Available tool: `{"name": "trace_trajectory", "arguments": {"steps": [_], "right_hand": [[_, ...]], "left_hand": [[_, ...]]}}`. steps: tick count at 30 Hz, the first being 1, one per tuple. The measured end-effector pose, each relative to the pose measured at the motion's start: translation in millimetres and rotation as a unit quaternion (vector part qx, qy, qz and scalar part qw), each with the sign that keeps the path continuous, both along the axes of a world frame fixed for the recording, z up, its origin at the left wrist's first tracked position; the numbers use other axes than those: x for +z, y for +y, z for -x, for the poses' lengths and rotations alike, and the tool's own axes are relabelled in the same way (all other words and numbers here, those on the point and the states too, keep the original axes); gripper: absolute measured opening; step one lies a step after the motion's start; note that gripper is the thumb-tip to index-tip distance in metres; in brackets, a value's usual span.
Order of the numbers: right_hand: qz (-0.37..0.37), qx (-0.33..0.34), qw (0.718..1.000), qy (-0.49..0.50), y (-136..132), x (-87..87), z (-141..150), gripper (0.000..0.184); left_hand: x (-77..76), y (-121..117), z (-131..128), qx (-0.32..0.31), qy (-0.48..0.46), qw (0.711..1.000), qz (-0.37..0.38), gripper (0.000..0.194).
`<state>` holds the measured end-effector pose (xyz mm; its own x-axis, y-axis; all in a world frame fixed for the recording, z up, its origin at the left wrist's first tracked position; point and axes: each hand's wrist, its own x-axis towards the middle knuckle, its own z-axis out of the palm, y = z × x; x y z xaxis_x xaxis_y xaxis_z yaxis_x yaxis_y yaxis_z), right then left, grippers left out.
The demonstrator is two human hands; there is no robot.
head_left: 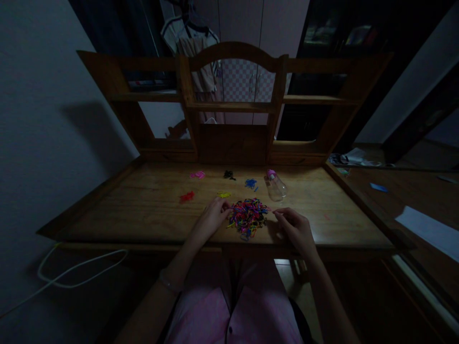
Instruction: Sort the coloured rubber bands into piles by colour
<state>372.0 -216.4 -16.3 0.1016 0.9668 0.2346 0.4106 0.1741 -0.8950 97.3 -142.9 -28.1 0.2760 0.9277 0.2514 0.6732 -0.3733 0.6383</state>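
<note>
A heap of small multicoloured elastic bands point(248, 217) lies on the wooden desk between my hands. My left hand point(215, 213) is at the heap's left edge, thumb and fingertips pinched together; what they hold, if anything, is too small to make out. On the right side, my right hand point(294, 225) pinches a reddish elastic band point(269, 209) at the heap's edge. Behind the heap sit small single-colour piles: yellow bands point(224, 194), red bands point(187, 196), pink bands point(197, 175), black bands point(228, 175) and blue bands point(250, 183).
A clear bottle point(278, 189) with a pink top lies behind the heap to the right. A wooden shelf unit point(233, 107) rises at the desk's back. White paper point(432, 231) rests on the surface at the far right; a white cable point(82, 277) hangs at left.
</note>
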Motion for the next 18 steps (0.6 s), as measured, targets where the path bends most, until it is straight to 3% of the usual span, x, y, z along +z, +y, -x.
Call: {"name": "trace_trajectory", "arguments": {"steps": [12, 18], "right_hand": [[0.001, -0.006, 1.000, -0.007, 1.6, -3.3, -0.8, 0.034], [-0.069, 0.011, 0.991, -0.118, 15.7, -7.3, 2.5, 0.020]], "left_hand": [[5.0, -0.1, 3.6, -0.037, 0.001, 0.999, 0.018, 0.014], [1.8, -7.5, 3.5, -0.029, -0.058, 0.998, 0.015, 0.017]]}}
